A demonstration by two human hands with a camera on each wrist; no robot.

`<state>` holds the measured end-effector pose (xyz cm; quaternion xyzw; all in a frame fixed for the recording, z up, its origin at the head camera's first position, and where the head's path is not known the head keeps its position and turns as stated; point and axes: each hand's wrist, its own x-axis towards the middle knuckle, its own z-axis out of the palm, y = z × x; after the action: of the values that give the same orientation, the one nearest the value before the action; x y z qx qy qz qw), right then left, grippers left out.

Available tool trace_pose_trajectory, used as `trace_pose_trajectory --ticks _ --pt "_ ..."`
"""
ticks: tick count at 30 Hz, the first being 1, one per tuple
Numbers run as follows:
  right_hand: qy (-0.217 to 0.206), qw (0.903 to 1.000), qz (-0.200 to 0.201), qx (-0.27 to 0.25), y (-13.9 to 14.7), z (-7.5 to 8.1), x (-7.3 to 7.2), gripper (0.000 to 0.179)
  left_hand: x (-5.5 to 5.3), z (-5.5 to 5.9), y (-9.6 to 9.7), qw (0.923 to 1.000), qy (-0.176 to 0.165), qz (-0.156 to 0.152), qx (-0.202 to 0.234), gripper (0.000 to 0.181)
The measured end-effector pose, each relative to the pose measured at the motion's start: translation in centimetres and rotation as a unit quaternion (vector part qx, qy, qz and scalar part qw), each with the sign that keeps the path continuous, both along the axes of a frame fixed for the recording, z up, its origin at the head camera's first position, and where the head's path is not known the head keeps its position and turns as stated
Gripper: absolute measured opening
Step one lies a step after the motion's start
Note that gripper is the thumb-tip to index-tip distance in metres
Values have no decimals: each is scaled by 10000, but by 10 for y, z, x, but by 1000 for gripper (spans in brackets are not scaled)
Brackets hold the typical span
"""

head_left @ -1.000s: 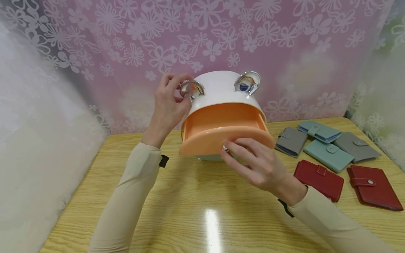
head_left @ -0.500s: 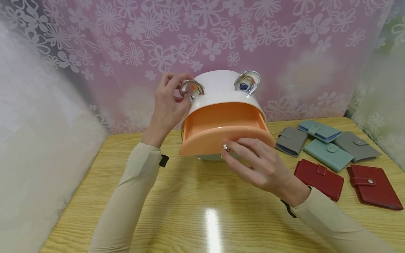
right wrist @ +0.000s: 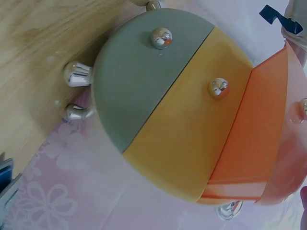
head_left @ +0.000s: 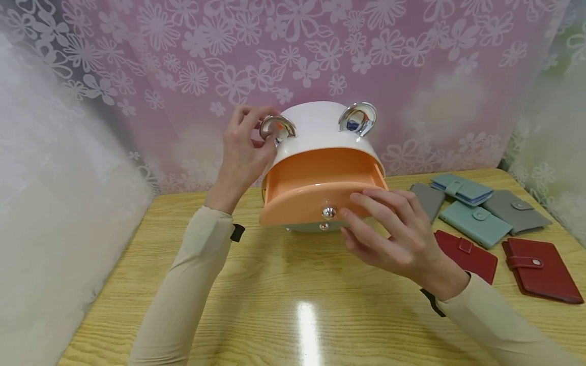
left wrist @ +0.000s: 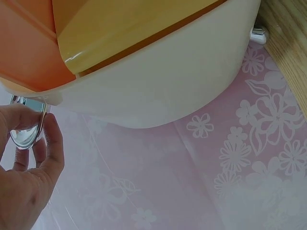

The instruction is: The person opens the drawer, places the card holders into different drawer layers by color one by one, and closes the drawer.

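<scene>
A small white chest of drawers (head_left: 316,119) with two shiny silver ears stands toward the back of the table. Its orange top drawer (head_left: 297,203) is pulled out, and the inside that shows holds nothing. My left hand (head_left: 247,142) pinches the left silver ear (left wrist: 29,122) between thumb and fingers. At the right part of the orange drawer front is my right hand (head_left: 389,234), fingers loosely bent, apart from the silver knob (head_left: 328,212). In the right wrist view the yellow drawer (right wrist: 187,115) and the grey-green drawer (right wrist: 139,72) are pushed in.
On the right of the wooden table (head_left: 256,305) lie several card wallets: green wallets (head_left: 476,223), grey wallets (head_left: 517,211) and red wallets (head_left: 542,269). The right forearm overlaps one red wallet. Behind the chest hangs a pink flowered cloth (head_left: 302,51).
My right hand has let go of the silver knob and moved to the right along the drawer front. The left hand keeps its grip on the ear; the drawer stays pulled out.
</scene>
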<state>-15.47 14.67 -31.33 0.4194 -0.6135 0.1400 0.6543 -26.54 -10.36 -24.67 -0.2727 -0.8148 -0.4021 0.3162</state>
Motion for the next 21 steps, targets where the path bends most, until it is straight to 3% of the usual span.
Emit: trace_pose_trajectory --ticks 9,21 --pt "-235 9987 -123 -435 19 -5 1 28 -1 0 1 10000 -58 -30 21 31" --pt "-514 9961 -471 -548 46 -11 3 38 0 3 -2 9999 13 -19 -167 32"
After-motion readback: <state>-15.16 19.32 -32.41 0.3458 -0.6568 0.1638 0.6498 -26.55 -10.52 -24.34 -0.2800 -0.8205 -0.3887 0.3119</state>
